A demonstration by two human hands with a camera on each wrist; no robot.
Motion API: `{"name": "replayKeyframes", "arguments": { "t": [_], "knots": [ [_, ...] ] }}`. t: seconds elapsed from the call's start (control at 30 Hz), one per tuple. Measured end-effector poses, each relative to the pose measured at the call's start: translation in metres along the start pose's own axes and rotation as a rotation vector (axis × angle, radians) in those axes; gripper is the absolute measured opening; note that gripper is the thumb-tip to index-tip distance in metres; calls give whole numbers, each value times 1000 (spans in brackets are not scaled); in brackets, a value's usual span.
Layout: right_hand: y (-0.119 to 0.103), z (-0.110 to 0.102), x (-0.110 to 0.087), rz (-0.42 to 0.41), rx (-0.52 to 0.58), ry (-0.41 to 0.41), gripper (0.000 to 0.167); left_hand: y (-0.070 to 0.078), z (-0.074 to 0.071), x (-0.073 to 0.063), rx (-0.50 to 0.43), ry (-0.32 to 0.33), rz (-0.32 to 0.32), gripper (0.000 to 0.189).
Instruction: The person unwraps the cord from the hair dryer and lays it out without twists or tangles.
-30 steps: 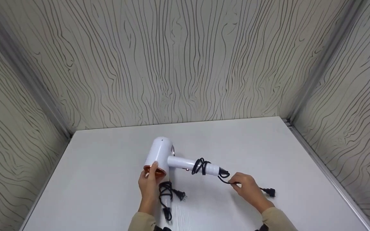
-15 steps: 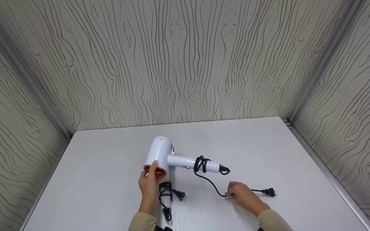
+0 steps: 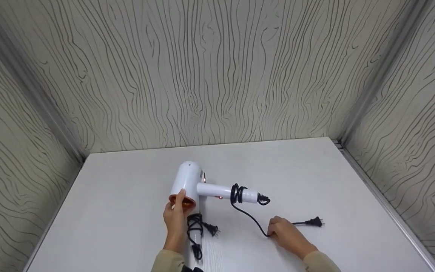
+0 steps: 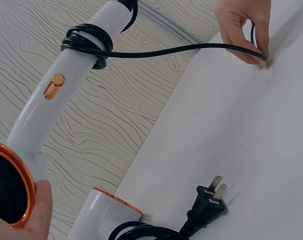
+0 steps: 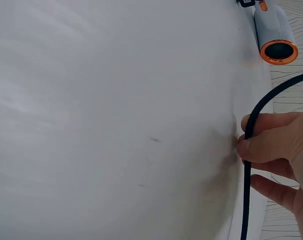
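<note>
A white hair dryer (image 3: 187,179) with an orange-rimmed mouth is held by my left hand (image 3: 175,223), thumb on top of the mouth end. Its handle (image 3: 214,190) points right, with a black cord (image 3: 253,220) looped several times around it. From these loops the cord runs down to my right hand (image 3: 287,235), which pinches it between thumb and fingers close to the table. Past that hand the cord ends in a black two-pin plug (image 3: 315,221). The right wrist view shows the pinched cord (image 5: 247,195) curving over the fingertips.
A second white hair dryer (image 4: 104,215) lies close by my left hand, partly hidden; its own cord is wrapped around its handle, and its plug (image 3: 212,229) sticks out to the right. Both are over a white table (image 3: 127,196), enclosed by wood-grain-patterned walls (image 3: 202,75).
My right hand has moved down and slightly right, drawing a length of cord away from the handle loops. The plug has shifted up slightly. My left hand and the dryer stay nearly still.
</note>
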State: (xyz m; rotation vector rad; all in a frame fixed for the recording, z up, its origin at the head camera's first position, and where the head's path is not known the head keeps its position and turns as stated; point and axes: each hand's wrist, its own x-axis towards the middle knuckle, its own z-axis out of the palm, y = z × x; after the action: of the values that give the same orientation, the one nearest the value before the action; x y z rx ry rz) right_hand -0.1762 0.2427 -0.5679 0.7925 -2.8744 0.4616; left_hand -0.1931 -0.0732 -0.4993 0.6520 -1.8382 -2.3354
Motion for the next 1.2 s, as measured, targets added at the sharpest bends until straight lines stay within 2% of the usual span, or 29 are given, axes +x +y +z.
{"name": "replayKeyframes", "arguments": {
  "t": [0.07, 0.13, 0.33, 0.6, 0.83, 1.2],
  "knots": [
    [1, 2, -1, 0, -44, 62, 14, 0, 0, 0, 4, -2, 0, 74],
    [2, 3, -3, 27, -62, 88, 13, 1, 0, 1, 5, -8, -1, 75],
    [4, 2, -10, 153, -32, 73, 8, 3, 0, 0, -17, -13, -3, 75],
    [9, 1, -11, 160, -58, 171, 9, 2, 1, -2, -42, 7, 12, 71],
    [12, -1, -12, 214, -25, 147, 9, -4, 6, -5, 12, 2, 4, 75],
    [11, 2, -17, 233, -48, 162, 11, -9, 11, -9, 34, -19, 12, 76]
  ]
}}
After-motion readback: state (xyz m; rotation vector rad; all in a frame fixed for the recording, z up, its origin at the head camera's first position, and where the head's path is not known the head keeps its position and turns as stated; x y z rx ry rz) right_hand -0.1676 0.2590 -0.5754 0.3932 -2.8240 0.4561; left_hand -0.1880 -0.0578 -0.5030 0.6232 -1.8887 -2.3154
